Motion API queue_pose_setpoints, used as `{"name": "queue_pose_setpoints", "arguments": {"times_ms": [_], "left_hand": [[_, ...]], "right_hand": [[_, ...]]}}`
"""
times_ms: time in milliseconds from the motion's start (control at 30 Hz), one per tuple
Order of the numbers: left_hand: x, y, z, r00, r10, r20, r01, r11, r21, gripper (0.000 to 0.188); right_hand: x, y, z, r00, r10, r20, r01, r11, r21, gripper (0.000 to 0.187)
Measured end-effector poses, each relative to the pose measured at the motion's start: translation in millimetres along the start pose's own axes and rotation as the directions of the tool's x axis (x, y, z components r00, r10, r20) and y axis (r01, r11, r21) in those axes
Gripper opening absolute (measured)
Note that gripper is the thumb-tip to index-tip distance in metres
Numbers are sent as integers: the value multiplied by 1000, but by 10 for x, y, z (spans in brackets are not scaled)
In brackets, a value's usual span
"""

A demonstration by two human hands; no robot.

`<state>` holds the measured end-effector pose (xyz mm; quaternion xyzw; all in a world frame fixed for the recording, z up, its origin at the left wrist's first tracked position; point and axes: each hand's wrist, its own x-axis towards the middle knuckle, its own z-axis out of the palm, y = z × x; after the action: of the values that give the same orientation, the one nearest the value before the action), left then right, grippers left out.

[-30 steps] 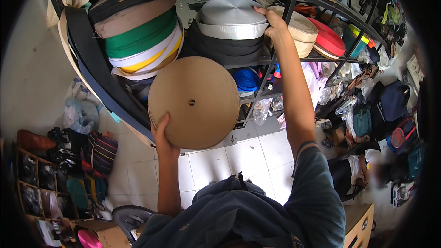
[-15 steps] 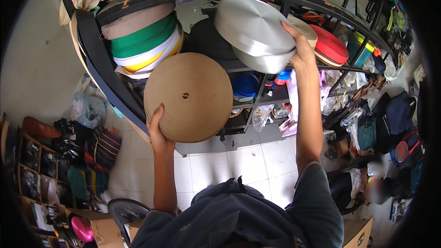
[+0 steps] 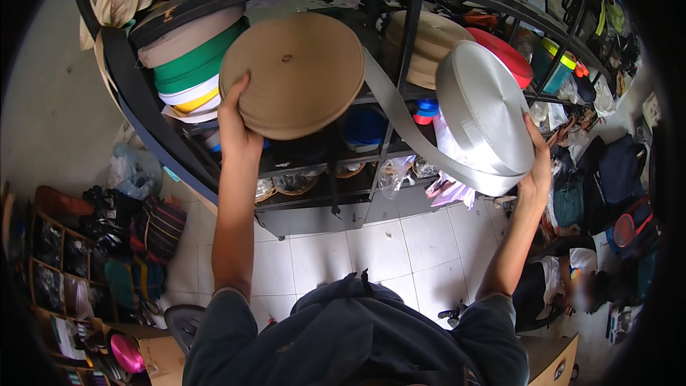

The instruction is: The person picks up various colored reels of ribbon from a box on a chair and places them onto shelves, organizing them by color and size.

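My left hand grips the near left edge of a large tan webbing roll, thumb on its flat face. The roll is tilted in front of the black shelf rack. To the right, my right hand holds a silver-grey webbing roll by its right edge, fingers partly hidden behind it. This roll is thick and tips toward me, off the shelf. A loose grey webbing strip hangs in a curve from the silver-grey roll up behind the tan one, where its other end is hidden.
Stacked webbing rolls in beige, green, white and yellow stand on the left of the shelf. Tan rolls and a red roll sit farther right. A black rack post rises between my hands. Plastic-wrapped goods fill lower shelves.
The silver-grey roll has come off the shelf, moving right and toward me, with a strip now trailing from it. My left hand has raised the tan roll toward the shelf.
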<state>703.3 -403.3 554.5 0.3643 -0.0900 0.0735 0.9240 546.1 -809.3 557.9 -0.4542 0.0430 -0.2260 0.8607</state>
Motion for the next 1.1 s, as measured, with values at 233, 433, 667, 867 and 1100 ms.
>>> {"name": "queue_pose_setpoints", "arguments": {"times_ms": [233, 433, 667, 867, 1100], "left_hand": [[666, -182, 336, 995, -50, 91, 48, 999, 26, 40], [1221, -378, 434, 995, -94, 24, 91, 990, 108, 37], [1812, -520, 352, 989, -128, -73, 142, 964, 225, 30], [1630, -491, 337, 1000, 9, 12, -14, 818, 575, 36], [1498, -396, 384, 951, 178, 254, -291, 227, 929, 65]], "right_hand": [[-548, -286, -745, 978, -32, -208, 35, 999, 11, 32], [-905, -227, -1216, 920, -120, -374, 111, 993, -44, 35], [-1041, -121, -1343, 903, -133, -409, 97, 990, -107, 30], [-1030, 26, -1360, 911, -109, -398, 45, 985, -167, 43], [-886, 232, -1337, 942, -37, -332, -15, 988, -153, 41]]}}
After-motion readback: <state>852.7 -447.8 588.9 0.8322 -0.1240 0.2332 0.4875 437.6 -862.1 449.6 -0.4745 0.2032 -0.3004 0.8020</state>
